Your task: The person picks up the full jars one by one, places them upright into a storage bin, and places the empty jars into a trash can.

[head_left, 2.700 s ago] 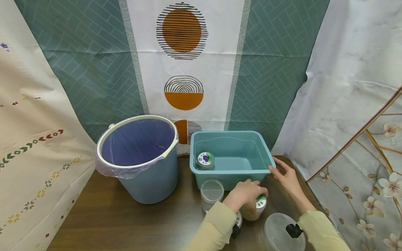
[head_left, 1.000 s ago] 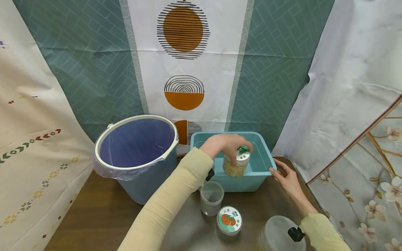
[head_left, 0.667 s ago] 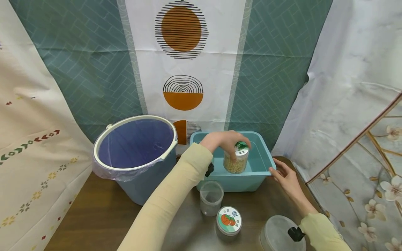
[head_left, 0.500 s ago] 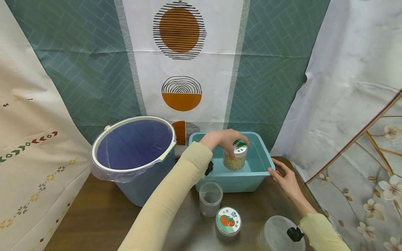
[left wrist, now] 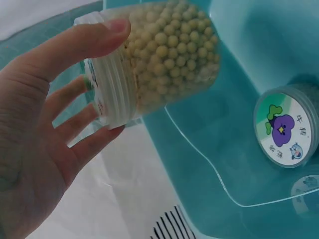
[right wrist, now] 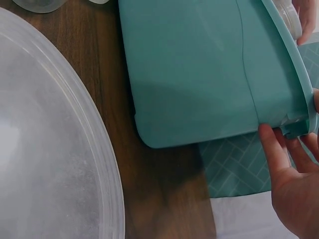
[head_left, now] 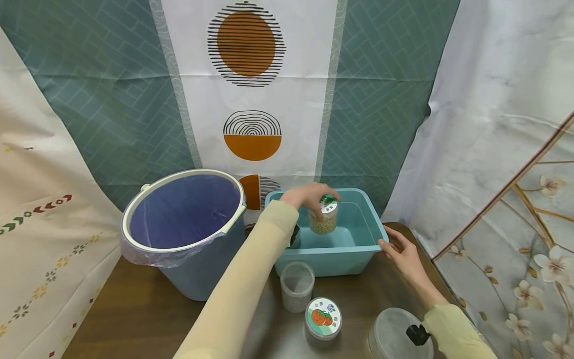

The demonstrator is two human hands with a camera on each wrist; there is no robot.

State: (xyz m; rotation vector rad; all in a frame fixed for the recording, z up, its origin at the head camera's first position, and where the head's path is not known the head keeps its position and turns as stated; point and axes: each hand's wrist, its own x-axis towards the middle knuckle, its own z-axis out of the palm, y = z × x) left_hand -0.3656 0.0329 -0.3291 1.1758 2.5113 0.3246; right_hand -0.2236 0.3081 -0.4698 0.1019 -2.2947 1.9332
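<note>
My left hand [head_left: 309, 195] holds a clear jar of pale yellow beans [head_left: 324, 224] by its lidded end, inside the teal bin [head_left: 323, 260]. In the left wrist view, the thumb and fingers span the white lid of the jar [left wrist: 172, 55], and its bean-filled body is off the bin floor. A jar with a purple-vegetable label [left wrist: 281, 129] lies beyond it in the bin; the arm mostly hides it in the head view. My right hand [head_left: 405, 257] grips the bin's right end, thumb on the rim and fingers under it, as the right wrist view shows of the bin [right wrist: 189, 74].
In front of the bin stand a clear lidless-looking jar [head_left: 297, 286] and a jar with a tomato label [head_left: 323, 319]. A large frosted round container [head_left: 396, 334] is near my right wrist. Left is a lined blue bucket [head_left: 188, 269]. Patterned cloth [head_left: 251, 45] hangs behind.
My left hand has lifted the bean jar from the table in front of the bin and brought it inside, lately lower and leftward. My right hand keeps its hold. The view has shifted slightly.
</note>
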